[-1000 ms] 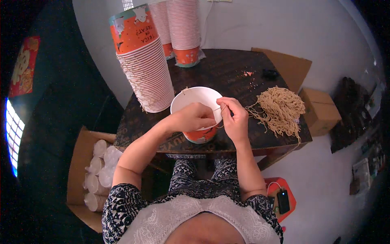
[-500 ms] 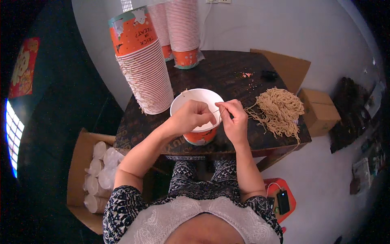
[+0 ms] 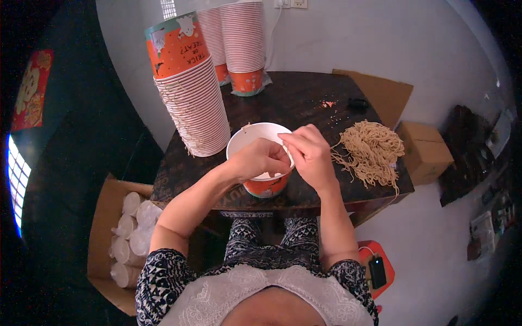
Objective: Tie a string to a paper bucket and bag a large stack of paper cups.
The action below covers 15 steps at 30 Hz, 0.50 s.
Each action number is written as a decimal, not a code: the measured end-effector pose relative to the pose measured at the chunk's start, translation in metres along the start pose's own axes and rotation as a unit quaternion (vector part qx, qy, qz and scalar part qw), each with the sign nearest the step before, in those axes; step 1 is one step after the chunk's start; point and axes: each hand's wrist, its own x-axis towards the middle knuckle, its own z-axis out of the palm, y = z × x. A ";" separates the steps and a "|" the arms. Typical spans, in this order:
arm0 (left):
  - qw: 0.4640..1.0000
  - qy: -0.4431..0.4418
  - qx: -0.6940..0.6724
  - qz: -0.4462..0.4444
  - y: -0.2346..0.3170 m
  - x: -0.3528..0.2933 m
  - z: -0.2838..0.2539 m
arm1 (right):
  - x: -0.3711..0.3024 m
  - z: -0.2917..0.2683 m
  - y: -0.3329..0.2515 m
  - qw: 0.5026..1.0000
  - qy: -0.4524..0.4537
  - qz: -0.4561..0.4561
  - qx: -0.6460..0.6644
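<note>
A paper bucket (image 3: 265,187), orange outside and white inside, stands upright near the table's front edge. My left hand (image 3: 262,158) is closed over the bucket's mouth, its fingers curled at the inner right side. At the right rim my right hand (image 3: 312,155) is closed, thumb and forefinger pinched together. Both hands work on a thin cord (image 3: 286,148) at the rim; most of it is hidden by the fingers. A short piece of cord also shows at the bucket's far left rim. To the right lies a loose heap of beige cord (image 3: 374,149).
A tall stack of upside-down buckets (image 3: 193,103), cords hanging along its left side, stands left on the dark table (image 3: 304,100). More bucket stacks (image 3: 243,43) are behind. Small scraps (image 3: 328,104) lie at the back right. A carton of wrapped white cups (image 3: 100,239) sits lower left.
My right hand has moved slightly left and turned over the rim, closer to my left hand. The cord stretch visible between them has shortened. The whole view has shifted slightly.
</note>
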 end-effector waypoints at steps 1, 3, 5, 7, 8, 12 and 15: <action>1.000 -0.001 0.000 0.000 0.002 0.001 0.002 | 0.004 0.001 0.000 0.999 -0.024 -0.032 -0.009; 0.999 0.030 -0.001 0.024 0.007 0.001 0.007 | 0.008 0.001 0.002 0.998 -0.049 -0.045 0.000; 1.000 0.023 -0.007 0.007 -0.005 0.004 0.001 | 0.011 0.002 0.002 0.995 -0.075 -0.062 0.013; 1.000 0.014 -0.015 -0.009 -0.008 0.004 -0.001 | 0.005 -0.005 0.002 0.996 0.010 0.056 0.069; 0.999 0.014 -0.031 -0.013 -0.005 0.003 -0.001 | -0.001 -0.012 0.006 0.993 -0.011 0.085 0.085; 1.000 -0.007 -0.024 -0.018 -0.001 0.000 -0.002 | -0.026 -0.020 0.003 0.990 -0.050 0.110 0.074; 0.999 0.016 -0.040 -0.014 0.004 -0.003 -0.001 | -0.036 -0.015 -0.004 0.985 -0.074 0.132 0.083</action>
